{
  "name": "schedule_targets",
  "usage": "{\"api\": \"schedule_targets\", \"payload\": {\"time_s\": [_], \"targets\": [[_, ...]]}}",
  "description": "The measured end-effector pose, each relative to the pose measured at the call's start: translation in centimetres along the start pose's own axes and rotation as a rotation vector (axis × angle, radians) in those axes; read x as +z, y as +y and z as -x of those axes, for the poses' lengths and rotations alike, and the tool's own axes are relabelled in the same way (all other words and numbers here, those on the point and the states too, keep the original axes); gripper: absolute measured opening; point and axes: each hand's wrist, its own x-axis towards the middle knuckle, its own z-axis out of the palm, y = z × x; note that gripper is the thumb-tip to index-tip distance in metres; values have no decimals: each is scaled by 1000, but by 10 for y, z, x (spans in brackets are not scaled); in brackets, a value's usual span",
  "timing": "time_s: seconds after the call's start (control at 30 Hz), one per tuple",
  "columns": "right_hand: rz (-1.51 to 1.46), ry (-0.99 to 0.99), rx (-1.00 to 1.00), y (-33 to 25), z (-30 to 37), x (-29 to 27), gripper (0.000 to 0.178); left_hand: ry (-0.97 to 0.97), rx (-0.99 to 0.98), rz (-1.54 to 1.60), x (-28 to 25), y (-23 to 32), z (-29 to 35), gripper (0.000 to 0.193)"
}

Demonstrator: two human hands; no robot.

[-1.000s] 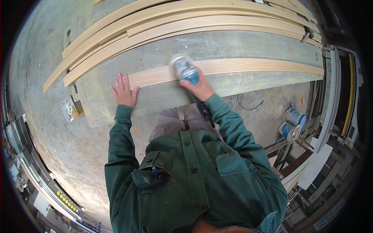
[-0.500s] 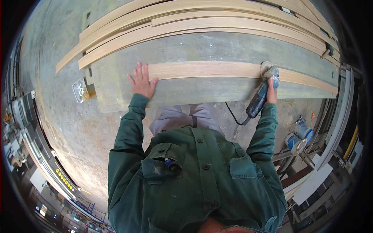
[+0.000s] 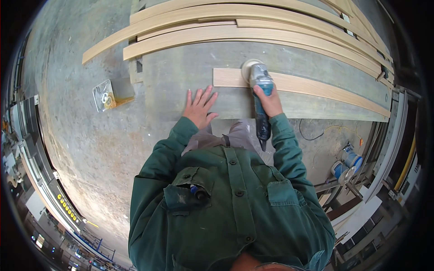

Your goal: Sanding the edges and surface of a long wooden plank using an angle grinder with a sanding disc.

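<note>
My right hand [image 3: 270, 101] is closed round the teal and black body of an angle grinder [image 3: 261, 118]. Its round pale disc [image 3: 251, 67] lies over a long light wooden board [image 3: 316, 88], close to the board's left end. My left hand [image 3: 200, 108] rests with fingers spread on the grey table [image 3: 172, 77]. Its fingertips are just beside the board's lower left corner; whether they touch the wood I cannot tell. The board lies flat along the table, running to the right.
Several long wooden strips [image 3: 190, 36] lie along the table's far side, some jutting past its left end. A clear plastic container [image 3: 105, 97] with rings stands left of the table. Blue and white buckets [image 3: 352, 159] and a yellow cord [image 3: 340, 128] are on the floor at right.
The grinder has moved left along the board, from its right part to near its left end. My left hand has come off the board onto the table. The view has shifted left.
</note>
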Motion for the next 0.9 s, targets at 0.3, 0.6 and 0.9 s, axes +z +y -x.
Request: {"api": "schedule_targets", "payload": {"time_s": [0.3, 0.6, 0.9], "targets": [[88, -105, -86, -10, 0, 83, 70, 63, -86, 161, -22, -40, 70, 69], [38, 96, -3, 6, 4, 50, 70, 101, -136, 150, -30, -59, 92, 66], [59, -11, 67, 1, 53, 65, 79, 132, -187, 159, -28, -73, 89, 61]]}}
